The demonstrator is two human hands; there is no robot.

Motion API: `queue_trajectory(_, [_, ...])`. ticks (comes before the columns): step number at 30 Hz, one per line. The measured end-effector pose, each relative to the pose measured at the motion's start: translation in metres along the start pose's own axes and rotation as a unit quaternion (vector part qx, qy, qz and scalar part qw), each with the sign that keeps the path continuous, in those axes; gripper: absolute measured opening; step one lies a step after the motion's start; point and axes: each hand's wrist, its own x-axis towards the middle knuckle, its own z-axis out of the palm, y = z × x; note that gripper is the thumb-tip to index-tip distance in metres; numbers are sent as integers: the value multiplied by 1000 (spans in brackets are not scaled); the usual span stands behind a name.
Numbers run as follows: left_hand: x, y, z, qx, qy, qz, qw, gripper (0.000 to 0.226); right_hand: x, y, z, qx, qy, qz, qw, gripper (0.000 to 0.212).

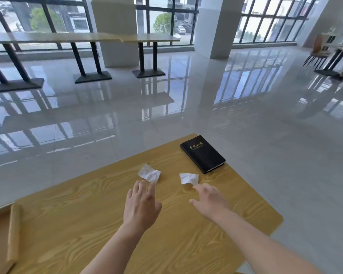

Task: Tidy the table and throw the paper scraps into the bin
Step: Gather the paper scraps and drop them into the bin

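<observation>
Two crumpled white paper scraps lie on the wooden table (87,224). The left scrap (149,173) sits just beyond my left hand (142,206), whose straight fingertips reach its near edge. The right scrap (189,178) lies just past the fingertips of my right hand (209,203), which hovers with fingers extended and holds nothing. A black notebook (202,153) with gold lettering lies closed near the table's far right corner. No bin is in view.
A rolled tan sheet (14,232) lies at the table's left edge. Beyond the table a glossy tiled floor stretches to long tables (83,37) on black bases by the windows. A white pillar (216,26) stands behind; a chair and table (323,52) are far right.
</observation>
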Motion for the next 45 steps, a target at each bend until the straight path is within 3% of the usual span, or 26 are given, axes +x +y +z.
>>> queue_trajectory(6, [27, -25, 5, 5, -11, -17, 1000, 61, 44, -5, 10, 2, -2, -8, 1000, 38])
queue_trajectory(16, [86, -34, 39, -3, -41, -55, 998, 37, 136, 11, 36, 10, -44, -6, 999, 41])
queue_trajectory(22, [125, -39, 59, -15, -55, -83, 995, 34, 175, 20, 50, -34, -76, -15, 996, 39])
queue_trajectory(29, [162, -38, 85, -2, -72, -86, 994, 29, 196, 25, 68, -109, -92, -10, 990, 36])
queue_trajectory(37, [174, -38, 113, 49, -117, -98, 987, 42, 198, 28, 83, -79, -57, -57, 994, 23])
queue_trajectory(45, [168, -36, 113, 64, -108, -95, 987, 20, 192, 27, 91, -60, -52, -95, 992, 23])
